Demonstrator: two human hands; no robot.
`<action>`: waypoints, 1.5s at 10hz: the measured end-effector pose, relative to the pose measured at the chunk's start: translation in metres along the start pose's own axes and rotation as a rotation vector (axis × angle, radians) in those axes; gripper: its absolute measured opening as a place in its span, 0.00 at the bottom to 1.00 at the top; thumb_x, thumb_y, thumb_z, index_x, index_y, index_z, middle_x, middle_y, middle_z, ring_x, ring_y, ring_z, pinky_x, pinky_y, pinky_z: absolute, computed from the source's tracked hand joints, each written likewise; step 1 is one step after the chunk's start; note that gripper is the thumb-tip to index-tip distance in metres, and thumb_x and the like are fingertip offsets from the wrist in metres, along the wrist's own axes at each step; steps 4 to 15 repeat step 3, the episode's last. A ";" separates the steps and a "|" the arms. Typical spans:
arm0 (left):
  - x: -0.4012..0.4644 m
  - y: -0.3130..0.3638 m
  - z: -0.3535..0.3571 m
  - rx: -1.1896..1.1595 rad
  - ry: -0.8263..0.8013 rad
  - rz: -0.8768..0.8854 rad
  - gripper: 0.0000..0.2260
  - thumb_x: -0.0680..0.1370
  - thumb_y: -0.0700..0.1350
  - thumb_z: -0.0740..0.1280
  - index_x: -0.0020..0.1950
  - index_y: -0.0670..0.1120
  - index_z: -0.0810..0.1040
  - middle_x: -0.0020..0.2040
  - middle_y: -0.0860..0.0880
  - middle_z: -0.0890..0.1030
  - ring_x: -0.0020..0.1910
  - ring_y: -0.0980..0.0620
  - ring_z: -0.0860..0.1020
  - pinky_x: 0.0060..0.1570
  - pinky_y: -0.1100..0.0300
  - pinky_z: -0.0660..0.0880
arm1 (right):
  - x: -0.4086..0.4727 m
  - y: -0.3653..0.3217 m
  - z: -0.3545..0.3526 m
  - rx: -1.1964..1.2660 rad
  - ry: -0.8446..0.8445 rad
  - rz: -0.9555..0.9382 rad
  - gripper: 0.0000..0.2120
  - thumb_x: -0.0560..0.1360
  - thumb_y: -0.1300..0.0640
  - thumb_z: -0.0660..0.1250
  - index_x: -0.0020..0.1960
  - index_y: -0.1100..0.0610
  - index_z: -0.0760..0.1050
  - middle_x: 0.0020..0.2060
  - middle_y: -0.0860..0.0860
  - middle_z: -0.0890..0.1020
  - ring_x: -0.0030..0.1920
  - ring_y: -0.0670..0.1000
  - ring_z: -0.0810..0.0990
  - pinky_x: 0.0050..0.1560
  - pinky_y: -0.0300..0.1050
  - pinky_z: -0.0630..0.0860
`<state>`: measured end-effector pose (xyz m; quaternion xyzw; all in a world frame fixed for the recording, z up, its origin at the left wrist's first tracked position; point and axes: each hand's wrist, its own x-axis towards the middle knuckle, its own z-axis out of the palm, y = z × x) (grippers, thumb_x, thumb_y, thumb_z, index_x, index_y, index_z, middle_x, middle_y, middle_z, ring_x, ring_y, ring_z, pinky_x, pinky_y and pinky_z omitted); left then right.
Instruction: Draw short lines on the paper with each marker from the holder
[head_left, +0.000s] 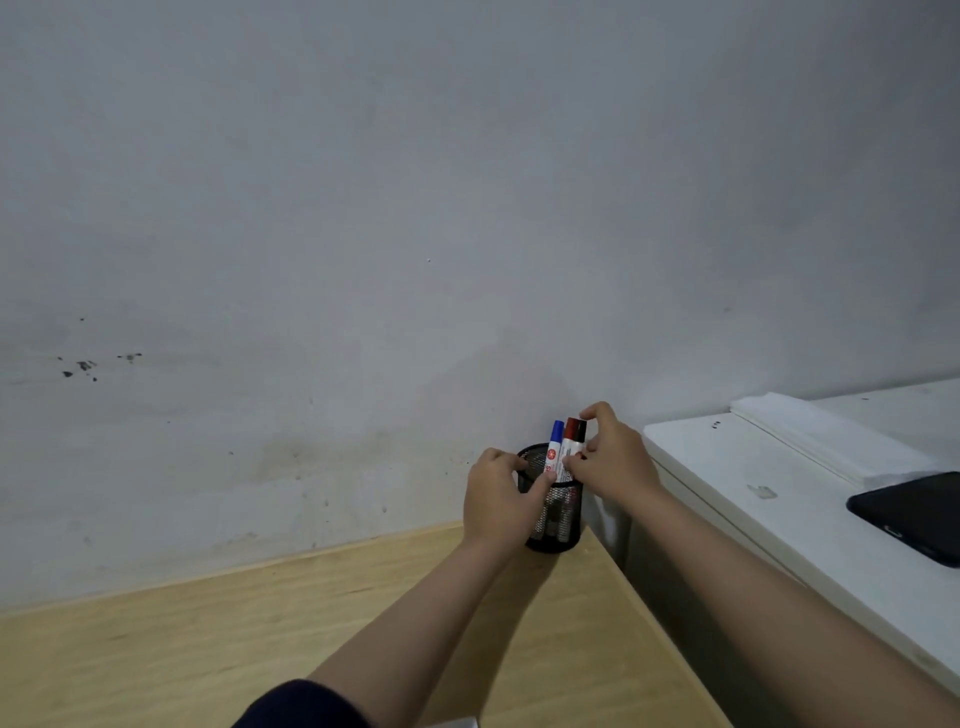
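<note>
Mesh holder (558, 525) at desk (208, 639) corner | left hand (496, 506) clasps it | right hand (610, 460) pinches markers (571, 441)

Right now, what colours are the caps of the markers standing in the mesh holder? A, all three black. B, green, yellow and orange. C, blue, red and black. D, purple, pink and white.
C: the mesh holder shows a blue-capped marker, a red-capped marker and a black-capped marker, with the right hand at the black one and the left hand steadying the holder.
</note>
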<state>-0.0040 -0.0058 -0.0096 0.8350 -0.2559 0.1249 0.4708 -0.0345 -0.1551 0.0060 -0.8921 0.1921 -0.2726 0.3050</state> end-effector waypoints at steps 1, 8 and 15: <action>-0.003 0.005 -0.005 0.000 -0.042 -0.022 0.15 0.74 0.52 0.67 0.53 0.42 0.79 0.53 0.46 0.79 0.52 0.50 0.76 0.46 0.65 0.66 | -0.005 -0.007 -0.007 -0.021 0.032 0.045 0.33 0.68 0.56 0.73 0.68 0.54 0.61 0.56 0.60 0.78 0.50 0.57 0.80 0.47 0.53 0.79; -0.018 0.027 -0.033 -0.101 -0.069 0.016 0.20 0.76 0.51 0.65 0.65 0.43 0.72 0.63 0.46 0.75 0.62 0.51 0.73 0.54 0.66 0.65 | -0.034 -0.043 -0.046 0.225 0.294 -0.042 0.23 0.71 0.57 0.70 0.64 0.56 0.68 0.57 0.57 0.76 0.55 0.56 0.78 0.47 0.43 0.74; -0.018 0.027 -0.033 -0.101 -0.069 0.016 0.20 0.76 0.51 0.65 0.65 0.43 0.72 0.63 0.46 0.75 0.62 0.51 0.73 0.54 0.66 0.65 | -0.034 -0.043 -0.046 0.225 0.294 -0.042 0.23 0.71 0.57 0.70 0.64 0.56 0.68 0.57 0.57 0.76 0.55 0.56 0.78 0.47 0.43 0.74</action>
